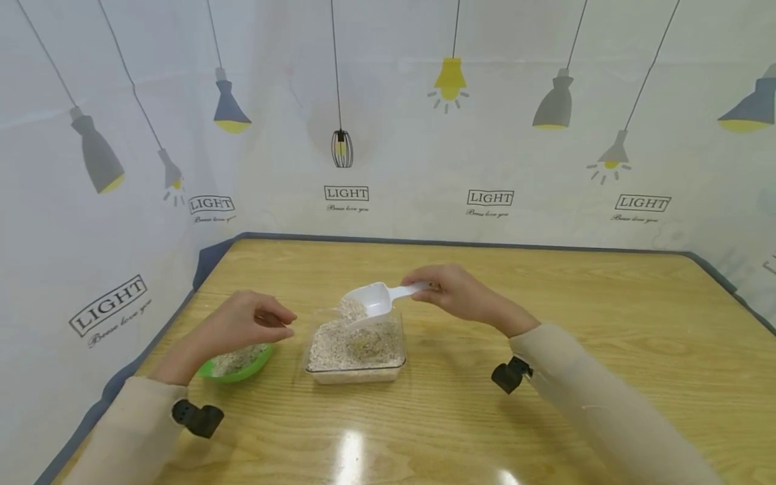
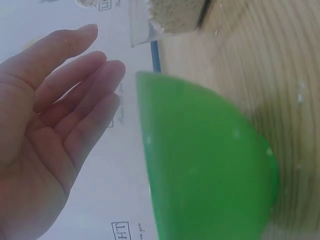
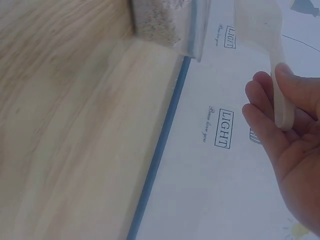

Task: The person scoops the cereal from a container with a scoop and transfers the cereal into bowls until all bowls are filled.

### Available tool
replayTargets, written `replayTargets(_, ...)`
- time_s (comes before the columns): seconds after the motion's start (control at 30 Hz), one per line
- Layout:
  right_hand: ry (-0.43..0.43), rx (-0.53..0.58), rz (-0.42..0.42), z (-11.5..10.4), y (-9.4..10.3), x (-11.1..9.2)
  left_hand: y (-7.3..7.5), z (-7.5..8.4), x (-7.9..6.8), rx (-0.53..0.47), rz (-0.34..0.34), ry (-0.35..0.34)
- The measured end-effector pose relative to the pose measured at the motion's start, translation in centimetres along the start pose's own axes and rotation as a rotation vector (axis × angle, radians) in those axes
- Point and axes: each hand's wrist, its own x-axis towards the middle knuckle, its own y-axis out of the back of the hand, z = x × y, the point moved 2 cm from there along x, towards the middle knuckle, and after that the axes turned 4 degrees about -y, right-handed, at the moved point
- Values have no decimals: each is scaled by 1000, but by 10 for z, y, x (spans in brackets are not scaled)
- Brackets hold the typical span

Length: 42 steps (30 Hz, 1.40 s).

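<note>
My right hand point(image 1: 455, 291) pinches the handle of a white scoop point(image 1: 378, 300), thumb on one side and fingers on the other, also plain in the right wrist view. Pale flakes that look like oats point(image 1: 353, 310) lie at the scoop's mouth. Below it stands a clear rectangular container point(image 1: 354, 377) filled with the same flakes. Over a green bowl point(image 1: 242, 372) hovers my left hand point(image 1: 245, 323), fingers loosely bent and holding nothing. The bowl, partly covered by that hand and wrist, has flakes in it; the left wrist view shows its green side point(image 2: 200, 165).
A wooden table point(image 1: 576, 296) carries everything, with a dark edge along the back. Behind it and at the left hangs a white backdrop point(image 1: 400, 148) printed with lamps. Small crumbs dot the wood near the bowl. A black wrist camera point(image 1: 197, 417) sits on the left sleeve.
</note>
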Motion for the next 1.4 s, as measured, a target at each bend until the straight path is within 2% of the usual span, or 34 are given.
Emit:
replayTargets(0.3, 8, 29, -3, -5, -3, 16, 21, -7, -11, 24, 46, 34)
replayTargets(0.63, 48, 46, 16, -16, -8, 33, 45, -19, -25, 125, 96, 83)
replayTargets(1.07, 115, 57, -18, -29, -21, 63, 65, -48, -42, 125, 62, 227)
replayTargets(1.27, 136, 29, -39, -39, -26, 80, 70, -60, -47, 105, 24, 238)
replayTargets(1.4, 138, 43, -60, -43, -32, 90, 72, -71, -49, 57, -22, 240)
